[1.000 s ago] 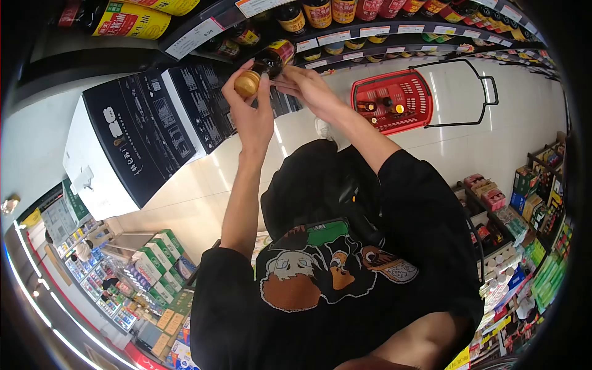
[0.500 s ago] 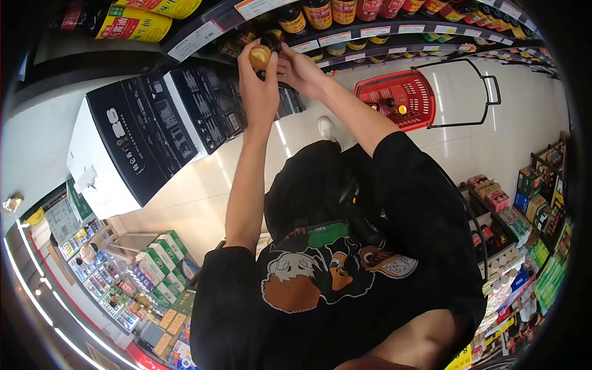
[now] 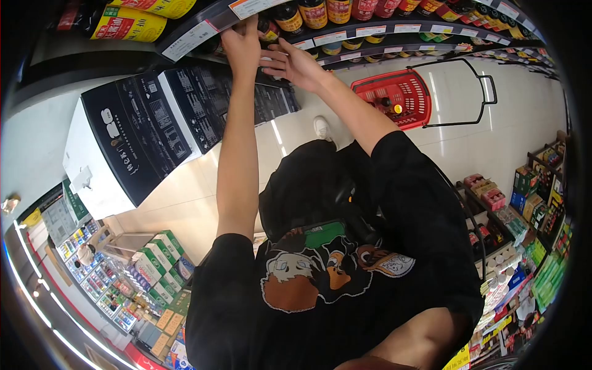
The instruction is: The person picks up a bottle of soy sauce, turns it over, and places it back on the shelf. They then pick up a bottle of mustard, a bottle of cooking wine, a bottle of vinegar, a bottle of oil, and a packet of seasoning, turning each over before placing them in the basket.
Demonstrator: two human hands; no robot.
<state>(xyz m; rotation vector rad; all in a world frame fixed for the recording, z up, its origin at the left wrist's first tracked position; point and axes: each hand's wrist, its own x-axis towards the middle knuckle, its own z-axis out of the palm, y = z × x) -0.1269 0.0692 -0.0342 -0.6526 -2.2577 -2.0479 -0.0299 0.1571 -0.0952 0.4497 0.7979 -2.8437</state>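
My left hand (image 3: 243, 50) reaches in at the edge of the shelf (image 3: 354, 31), and the shelf and the hand itself hide most of its fingers and whatever they may hold. Just right of it stands a dark jar (image 3: 267, 29) with a colourful label. My right hand (image 3: 297, 66) is open below the shelf front, palm towards the left hand, its fingers apart and nothing in them. Dark bottles with yellow labels (image 3: 288, 18) stand in a row further right on the shelf.
A red basket (image 3: 421, 98) with a black handle stands on the floor at right, a few items inside. Large black and white boxes (image 3: 129, 129) are stacked at left. Yellow-labelled bottles (image 3: 129, 24) lie at upper left. Shelves of goods fill both lower sides.
The gold-lidded jar between my hands has gone out of sight. My left hand has moved up and left into the shelf; my right hand has come away and its fingers have spread.
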